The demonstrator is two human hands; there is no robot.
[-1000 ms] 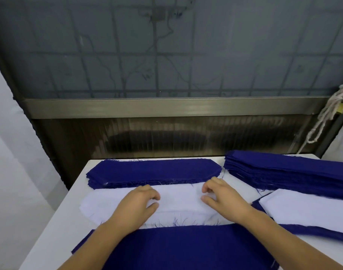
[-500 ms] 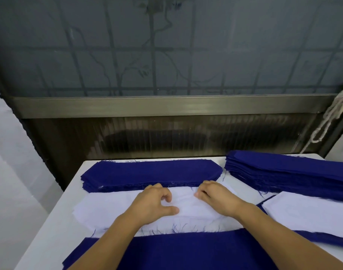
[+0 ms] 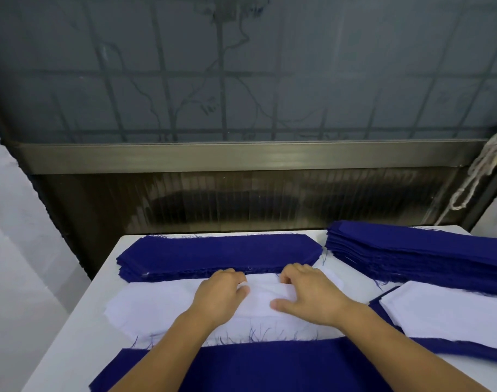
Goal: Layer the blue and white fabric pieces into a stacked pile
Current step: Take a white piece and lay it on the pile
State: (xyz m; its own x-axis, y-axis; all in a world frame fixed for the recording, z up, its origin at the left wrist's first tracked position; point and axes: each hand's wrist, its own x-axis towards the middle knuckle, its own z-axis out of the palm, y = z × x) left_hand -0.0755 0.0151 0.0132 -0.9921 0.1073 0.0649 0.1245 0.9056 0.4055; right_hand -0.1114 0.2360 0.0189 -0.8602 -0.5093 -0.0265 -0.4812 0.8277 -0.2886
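Nearest the camera, a broad blue fabric piece (image 3: 269, 369) lies flat across the front of the white table (image 3: 80, 329), its far edge frayed into loose threads, and both forearms cross over it. Just beyond it lies a long white fabric piece (image 3: 156, 304) with tapered ends, and both hands are on its middle. The left hand (image 3: 219, 298) lies palm down with its fingers curled at the white piece's far edge, where a small fold of white shows at the fingertips; it appears to pinch the cloth there. The right hand (image 3: 312, 295) sits close beside it, fingers bent down onto the same far edge and thumb stretched out flat on the cloth; whether it pinches or only presses cannot be told. The white cloth is slightly rumpled between the two hands.

To the right, a white stack (image 3: 445, 312) lies on a blue layer whose edges show around it. Directly behind the hands, touching the white piece's far edge, sits a low blue pile (image 3: 219, 254) of tapered pieces. Further right and back stands a taller blue stack (image 3: 416, 250). Beyond the table runs a metal rail (image 3: 241, 157) below a dark gridded pane, with a knotted rope (image 3: 484, 165) hanging at the far right.
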